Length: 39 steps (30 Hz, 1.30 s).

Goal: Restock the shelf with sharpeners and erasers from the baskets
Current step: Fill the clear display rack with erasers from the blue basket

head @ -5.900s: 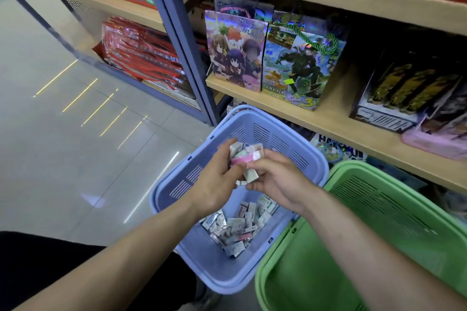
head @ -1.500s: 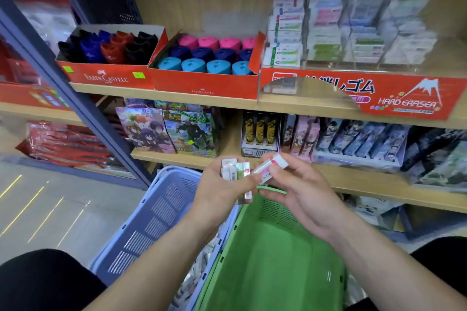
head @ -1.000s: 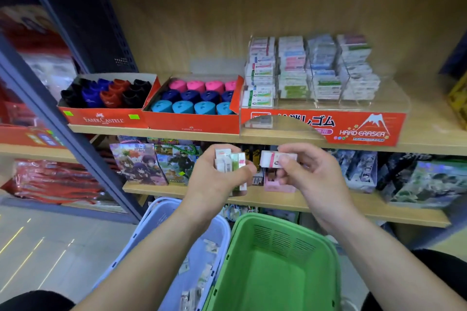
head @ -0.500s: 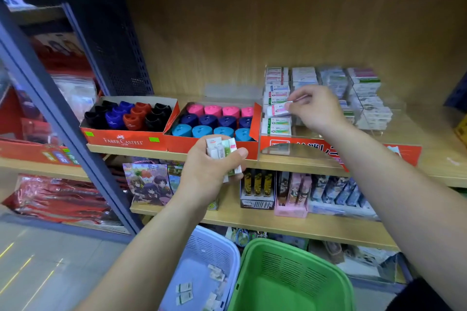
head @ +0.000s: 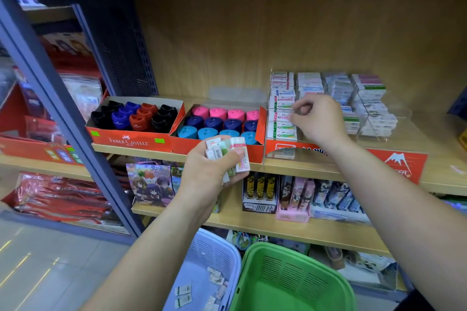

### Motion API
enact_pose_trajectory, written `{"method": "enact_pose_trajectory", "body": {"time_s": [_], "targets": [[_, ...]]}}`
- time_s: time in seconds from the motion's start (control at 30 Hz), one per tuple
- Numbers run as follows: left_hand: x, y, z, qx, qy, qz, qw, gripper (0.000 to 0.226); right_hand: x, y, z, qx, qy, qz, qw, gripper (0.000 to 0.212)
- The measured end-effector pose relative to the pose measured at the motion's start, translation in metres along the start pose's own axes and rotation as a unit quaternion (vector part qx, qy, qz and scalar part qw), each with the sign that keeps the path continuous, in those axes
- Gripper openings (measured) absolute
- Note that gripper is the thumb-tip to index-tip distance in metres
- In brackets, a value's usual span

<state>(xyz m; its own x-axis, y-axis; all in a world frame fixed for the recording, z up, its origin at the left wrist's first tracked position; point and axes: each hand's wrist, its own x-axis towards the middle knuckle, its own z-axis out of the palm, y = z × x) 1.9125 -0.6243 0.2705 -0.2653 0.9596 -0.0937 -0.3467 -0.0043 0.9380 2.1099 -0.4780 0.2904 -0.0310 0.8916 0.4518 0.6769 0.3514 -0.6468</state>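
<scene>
Presently our left hand [head: 209,177] is clamped round a bundle of erasers [head: 227,153], held up near the shelf [head: 442,139], we judge so that the other hand can draw from it singly. Our right hand [head: 318,121], well apart from the left, pinches one pink-banded eraser [head: 286,116] against the leftmost stack in the clear display case [head: 401,115]. Stock there stands in columns, so the piece probably goes in by kind.

To the left, a red box [head: 131,140] reads "FABER CASTELL" and holds black, blue and red sharpeners [head: 137,118]. A second red box [head: 261,129] holds pink, navy and light blue ones.

The red front [head: 396,161] of the case shows a white mountain, and our forearm hides most of its lettering.

Below are a blue basket [head: 209,252] with loose erasers [head: 183,290] inside, and just beside it a green basket [head: 290,246].
</scene>
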Motion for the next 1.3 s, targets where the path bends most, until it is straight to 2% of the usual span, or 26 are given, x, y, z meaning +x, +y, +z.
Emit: {"method": "enact_pose_trajectory", "body": {"time_s": [0.1,0.13,0.23,0.3,0.4,0.5,0.73,0.8,0.9,0.97,1.07,1.13,1.3], "targets": [[-0.002,0.001,0.003,-0.009,0.003,-0.005,1.000,0.026,-0.024,-0.018,-0.010,0.055,0.048,-0.020,0.997,0.010],[-0.002,0.001,0.004,-0.008,0.002,-0.004,1.000,0.027,-0.036,-0.024,-0.014,0.087,0.023,-0.025,0.996,0.014],[-0.003,-0.002,0.012,-0.005,-0.007,0.001,1.000,0.029,-0.080,-0.042,-0.021,0.202,-0.152,0.009,0.968,0.018],[-0.003,-0.005,0.020,0.001,-0.018,0.006,1.000,0.028,-0.099,-0.042,-0.018,0.250,-0.203,0.035,0.946,0.017],[-0.005,-0.010,0.032,0.005,-0.032,0.010,0.999,0.022,-0.107,-0.033,-0.016,0.305,-0.179,0.066,0.933,0.023],[-0.008,-0.012,0.041,0.012,-0.041,0.010,0.999,0.022,-0.108,-0.026,-0.024,0.337,-0.188,0.090,0.918,0.024],[-0.010,-0.014,0.056,0.042,-0.068,0.013,0.997,0.028,-0.105,-0.011,-0.042,0.337,-0.190,0.115,0.915,0.023],[-0.008,-0.013,0.056,0.047,-0.064,0.022,0.997,0.032,-0.096,-0.006,-0.054,0.322,-0.163,0.103,0.927,0.025],[-0.004,-0.011,0.051,0.072,-0.054,0.035,0.995,0.035,-0.065,0.007,-0.074,0.255,-0.085,0.055,0.962,0.025],[-0.003,-0.010,0.047,0.083,-0.051,0.037,0.995,0.032,-0.043,0.014,-0.082,0.199,-0.066,0.036,0.977,0.023],[-0.002,-0.011,0.043,0.088,-0.048,0.040,0.994,0.028,-0.017,0.023,-0.078,0.056,-0.118,-0.004,0.991,0.022],[0.000,-0.012,0.039,0.087,-0.039,0.039,0.995,0.026,-0.005,0.027,-0.075,-0.009,-0.172,-0.017,0.985,0.019],[0.004,-0.015,0.029,0.096,-0.009,0.035,0.995,0.019,0.008,0.034,-0.076,-0.015,-0.257,-0.021,0.966,0.014]]}}
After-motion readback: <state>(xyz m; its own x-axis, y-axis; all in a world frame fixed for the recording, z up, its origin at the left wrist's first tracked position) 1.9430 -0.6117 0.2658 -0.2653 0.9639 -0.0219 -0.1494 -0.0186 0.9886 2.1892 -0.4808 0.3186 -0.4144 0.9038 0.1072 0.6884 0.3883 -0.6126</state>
